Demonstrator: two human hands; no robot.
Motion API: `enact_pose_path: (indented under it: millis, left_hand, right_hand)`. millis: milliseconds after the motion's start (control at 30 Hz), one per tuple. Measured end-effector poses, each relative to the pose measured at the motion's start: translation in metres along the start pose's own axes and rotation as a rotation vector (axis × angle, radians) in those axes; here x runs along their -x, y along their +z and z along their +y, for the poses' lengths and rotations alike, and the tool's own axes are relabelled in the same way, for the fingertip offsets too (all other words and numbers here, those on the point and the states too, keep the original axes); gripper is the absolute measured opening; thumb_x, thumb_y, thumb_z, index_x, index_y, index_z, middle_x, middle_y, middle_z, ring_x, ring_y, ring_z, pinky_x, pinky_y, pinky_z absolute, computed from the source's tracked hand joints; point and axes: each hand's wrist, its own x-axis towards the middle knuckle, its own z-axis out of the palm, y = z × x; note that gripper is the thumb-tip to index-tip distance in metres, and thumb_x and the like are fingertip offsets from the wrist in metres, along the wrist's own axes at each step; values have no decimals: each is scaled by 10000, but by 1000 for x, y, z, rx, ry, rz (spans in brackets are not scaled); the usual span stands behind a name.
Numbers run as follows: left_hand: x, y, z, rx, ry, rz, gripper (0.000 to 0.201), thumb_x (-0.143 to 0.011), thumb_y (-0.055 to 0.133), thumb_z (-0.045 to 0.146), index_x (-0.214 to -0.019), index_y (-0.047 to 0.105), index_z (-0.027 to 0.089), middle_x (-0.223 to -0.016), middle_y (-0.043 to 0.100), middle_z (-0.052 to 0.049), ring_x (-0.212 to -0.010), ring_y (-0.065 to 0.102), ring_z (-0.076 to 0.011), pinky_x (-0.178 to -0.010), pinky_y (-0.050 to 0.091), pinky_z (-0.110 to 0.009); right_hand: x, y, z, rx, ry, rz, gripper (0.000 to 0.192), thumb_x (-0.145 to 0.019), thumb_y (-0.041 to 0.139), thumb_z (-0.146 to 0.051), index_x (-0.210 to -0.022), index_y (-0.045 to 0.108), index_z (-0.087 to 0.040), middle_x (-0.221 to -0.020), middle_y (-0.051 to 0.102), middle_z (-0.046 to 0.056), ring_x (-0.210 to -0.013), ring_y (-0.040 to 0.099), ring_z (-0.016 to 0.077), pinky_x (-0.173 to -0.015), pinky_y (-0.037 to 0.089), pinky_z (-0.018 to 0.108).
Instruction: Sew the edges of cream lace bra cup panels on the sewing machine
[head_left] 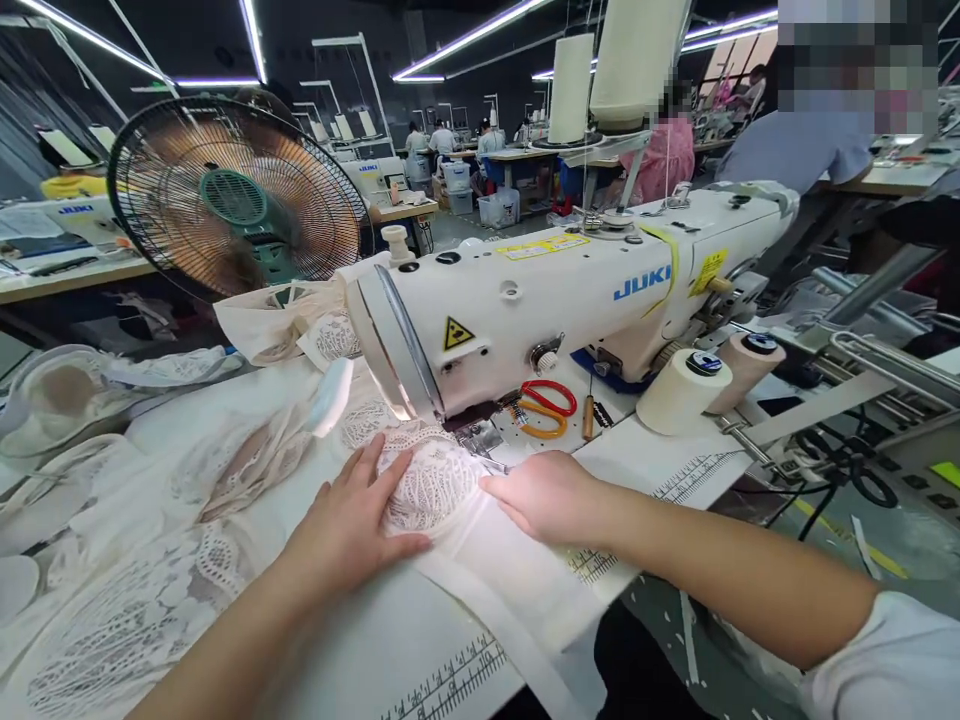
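Sewing table [420, 640]: white lace bra cup [431, 485], domed, under both hands.

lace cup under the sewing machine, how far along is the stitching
Done: cannot tell how much seam is sewn; the stitches are too small to see. In hand: the lace cup lies at the needle of the sewing machine, left hand flat on it, right hand pressing its edge. Left: more lace pieces are heaped to the left.
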Motion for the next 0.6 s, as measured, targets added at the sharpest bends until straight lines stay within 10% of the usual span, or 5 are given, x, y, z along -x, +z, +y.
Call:
enact_pose_path:
  millis: [400,600]
  left_hand:
    - [-31,-9,-21,124,22,37,969,-680,640,538,-1470,255,131,-1543,118,-195,-1403,184,-356,-1115,276,-418]
    - [-38,-14,-23,175,2,48,918,-697,584,521,-1454,264,112,-1465,286,-183,-1376,260,-341,-1086,322,-401]
  right_hand:
    - [-17,-3,-11,0,70,-37,673,-744,601,-100,-1394,432,-143,-769,701,131,-678,651,310,-459,374,305]
    - [-16,8,-9,-55,62,22,515,-742,590,-91,-1255,576,-127,-640,672,106,-546,609,270,-419,330,293]
